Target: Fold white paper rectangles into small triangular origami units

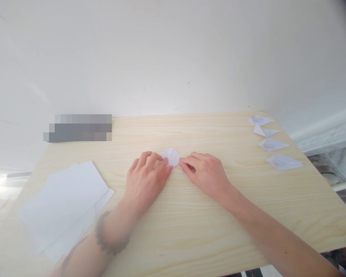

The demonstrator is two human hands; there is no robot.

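A small folded white paper lies at the middle of the table, its top corner pointing to the wall. My left hand grips its left side, with thumb and fingertips pressed on the paper and hiding part of it. On the right corner, my right hand pinches the edge between thumb and index finger. The lower left of the paper is covered by my left fingers. A dark beaded bracelet circles my left wrist.
Loose white sheets overlap at the left of the wooden table. Several folded paper pieces, including the nearest folded piece, form a column at the right edge. A blurred grey object sits at the back left, against the white wall.
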